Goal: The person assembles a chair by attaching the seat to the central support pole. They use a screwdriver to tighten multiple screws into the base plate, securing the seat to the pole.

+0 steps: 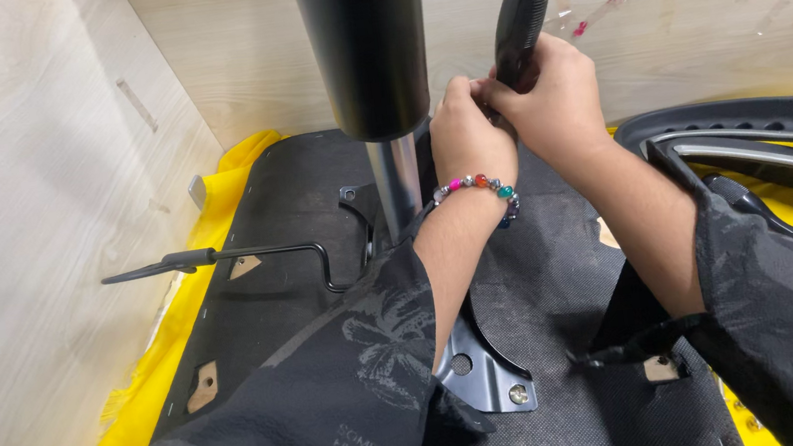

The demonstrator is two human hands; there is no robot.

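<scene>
Right hand (557, 92) wrapped tight round the black handle (518, 21), upper centre; left hand (468, 133) pinching closed at its base, touching.

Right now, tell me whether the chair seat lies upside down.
Upside down: the seat's fabric underside faces up, with the metal bracket and gas cylinder rising from it.

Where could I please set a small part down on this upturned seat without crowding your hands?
Bare fabric lies on the seat underside, between the black column and the thin lever. More shows between both forearms, right of the metal bracket. It is crowded where left hand and right hand grip the black handle.
</scene>
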